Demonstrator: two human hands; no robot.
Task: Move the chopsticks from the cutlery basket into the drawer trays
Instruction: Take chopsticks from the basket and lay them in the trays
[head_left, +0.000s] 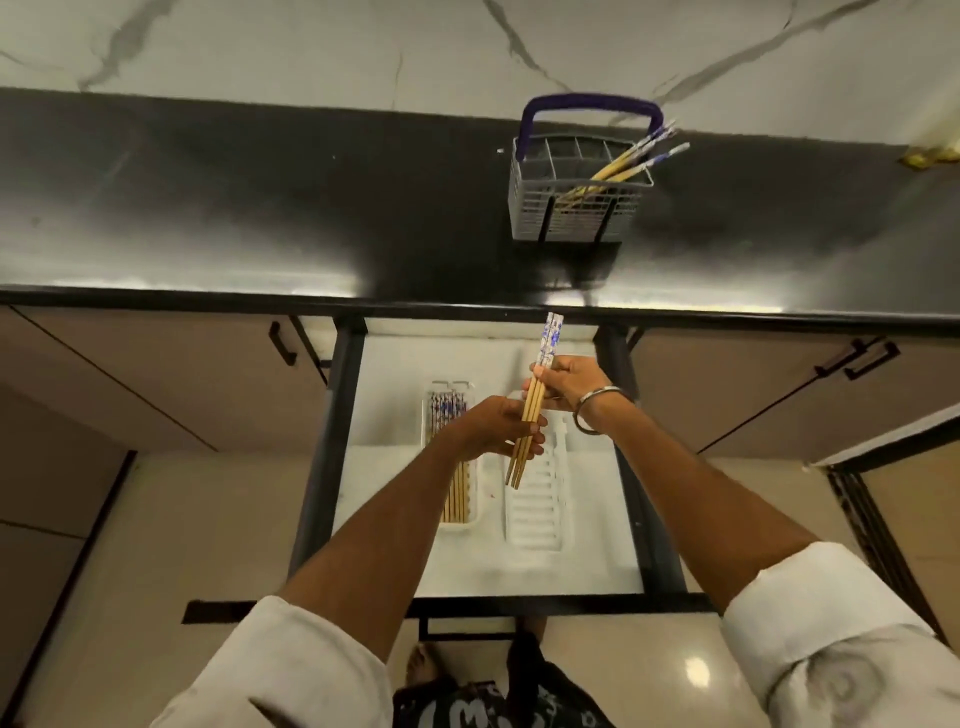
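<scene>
- Head view: both hands hold one bundle of chopsticks (535, 402) above the open drawer (363, 467), patterned ends toward the counter (260, 208).
- The right hand (569, 382) pinches the bundle near its patterned part, fingers curled round it; a metal bangle (597, 410) sits on that wrist.
- The left hand (493, 428) curls its grip round the wooden part lower down.
- In the drawer, the left tray (480, 501) already carries a row of chopsticks; the right tray (540, 514) lies under the held bundle's tips.
- The cutlery basket (571, 197), with a dark handle, stands on the counter toward its back edge, more chopsticks leaning out of its right-hand end.
</scene>
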